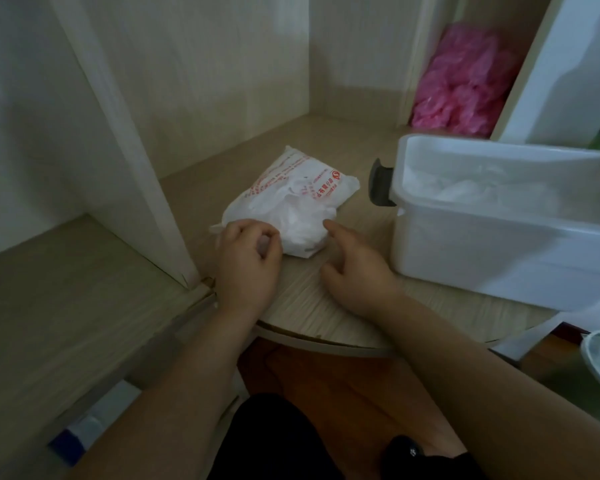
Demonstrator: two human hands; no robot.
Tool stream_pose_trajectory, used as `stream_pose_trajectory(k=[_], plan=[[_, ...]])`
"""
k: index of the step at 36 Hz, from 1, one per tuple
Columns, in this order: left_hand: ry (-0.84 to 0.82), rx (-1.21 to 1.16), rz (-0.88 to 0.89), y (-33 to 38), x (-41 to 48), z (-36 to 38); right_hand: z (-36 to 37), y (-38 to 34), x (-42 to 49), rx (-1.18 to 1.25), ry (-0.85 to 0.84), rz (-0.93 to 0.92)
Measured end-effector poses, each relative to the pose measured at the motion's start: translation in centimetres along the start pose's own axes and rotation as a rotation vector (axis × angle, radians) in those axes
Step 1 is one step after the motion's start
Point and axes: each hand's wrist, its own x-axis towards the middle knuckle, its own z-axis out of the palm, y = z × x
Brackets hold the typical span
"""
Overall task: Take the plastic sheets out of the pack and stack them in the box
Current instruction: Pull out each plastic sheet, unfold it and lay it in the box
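Left hand [246, 263] has fingers curled onto the near-left corner of the pack [293, 199], pinching its white plastic; the pack lies flat just beyond the knuckles. Right hand [355, 268] is relaxed and holds nothing, its index tip just beside the pack's near-right edge. The box [499, 237] stands right of that hand, with sheets [465, 190] inside.

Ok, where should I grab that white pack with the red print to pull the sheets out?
Probably by its near end, from your side. The pack lies flat, printed end pointing away, and your left hand pinches the near-left corner. Your right hand, open beside it, could pinch the near-right corner.
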Motion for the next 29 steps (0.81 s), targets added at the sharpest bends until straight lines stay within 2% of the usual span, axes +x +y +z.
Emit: stream_pose_trajectory(k=[7, 14, 20, 24, 29], plan=[[0.032, -0.100, 0.027, 0.2, -0.3, -0.2, 0.0, -0.1, 0.0, -0.061, -0.012, -0.030], [-0.057, -0.400, -0.129, 1.2, -0.2, -1.0, -0.1, -1.0, 0.4, -0.120, 0.109, 0.005], [-0.058, -0.513, -0.254, 2.2, 0.2, -1.4, -1.2, -1.8, 1.4, -0.422, -0.053, -0.119], [0.020, -0.501, -0.259, 3.0, 0.6, -2.0, -0.8, -1.7, 1.5, -0.384, -0.241, -0.079], [0.167, -0.439, -0.121, 4.2, 1.9, -3.1, -0.5, -1.6, 1.1, -0.419, -0.318, -0.013]])
